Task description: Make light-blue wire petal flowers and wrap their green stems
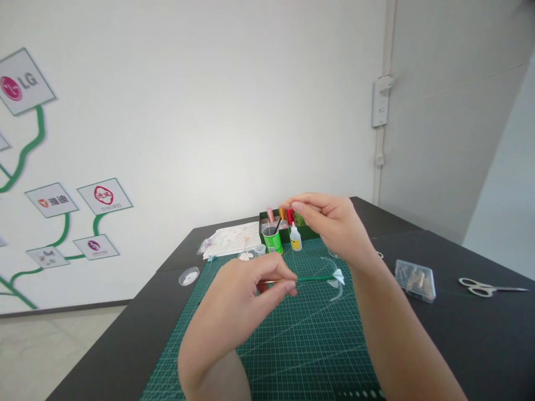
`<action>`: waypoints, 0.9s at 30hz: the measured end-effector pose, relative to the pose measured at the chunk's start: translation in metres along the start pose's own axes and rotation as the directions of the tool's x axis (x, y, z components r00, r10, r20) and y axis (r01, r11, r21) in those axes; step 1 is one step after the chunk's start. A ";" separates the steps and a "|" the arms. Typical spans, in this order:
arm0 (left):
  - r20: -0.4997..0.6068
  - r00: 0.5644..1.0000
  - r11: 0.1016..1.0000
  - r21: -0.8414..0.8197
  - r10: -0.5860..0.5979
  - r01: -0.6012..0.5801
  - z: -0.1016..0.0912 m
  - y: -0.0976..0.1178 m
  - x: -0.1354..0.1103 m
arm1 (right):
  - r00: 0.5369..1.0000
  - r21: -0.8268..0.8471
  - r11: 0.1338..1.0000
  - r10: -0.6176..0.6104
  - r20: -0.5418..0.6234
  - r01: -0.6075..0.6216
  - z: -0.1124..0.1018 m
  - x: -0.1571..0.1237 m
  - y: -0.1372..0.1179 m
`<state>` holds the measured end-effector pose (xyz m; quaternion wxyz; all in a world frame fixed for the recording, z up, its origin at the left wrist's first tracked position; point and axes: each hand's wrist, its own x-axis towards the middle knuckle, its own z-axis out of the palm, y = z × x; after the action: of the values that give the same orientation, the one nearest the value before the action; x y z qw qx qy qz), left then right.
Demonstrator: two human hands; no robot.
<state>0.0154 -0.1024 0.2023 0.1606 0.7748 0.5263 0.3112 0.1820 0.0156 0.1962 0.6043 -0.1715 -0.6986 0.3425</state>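
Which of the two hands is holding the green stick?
The left hand, pinching the green stick by its left end; the right hand is raised above it, off the stick.

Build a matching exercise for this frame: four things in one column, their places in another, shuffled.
Things:
1. scissors
2. green stem
3. round dish
4. glue bottle

Places:
A. pinched in the left hand
B. far right on the dark table
C. on the table, just left of the cutting mat
D. right beside the green cup

Pairs: 1-B, 2-A, 3-C, 4-D
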 end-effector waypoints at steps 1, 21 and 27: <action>-0.014 1.000 1.000 0.008 0.004 -0.004 -0.001 0.000 -0.001 | 1.000 -0.022 1.000 -0.013 0.006 0.013 0.002 0.001 0.002; -0.780 0.619 0.972 -0.206 -0.092 -0.115 -0.009 -0.013 0.008 | 0.823 -0.258 0.964 0.098 0.560 0.060 0.001 -0.007 -0.004; -0.811 0.579 0.957 -0.227 -0.082 -0.183 -0.013 -0.026 0.020 | 0.892 -0.144 0.984 0.155 0.426 -0.102 -0.006 0.003 0.007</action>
<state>-0.0061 -0.0752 0.2032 0.0029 0.5289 0.4676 0.7082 0.1860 0.0240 0.1942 0.3979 -0.1718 -0.8218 0.3698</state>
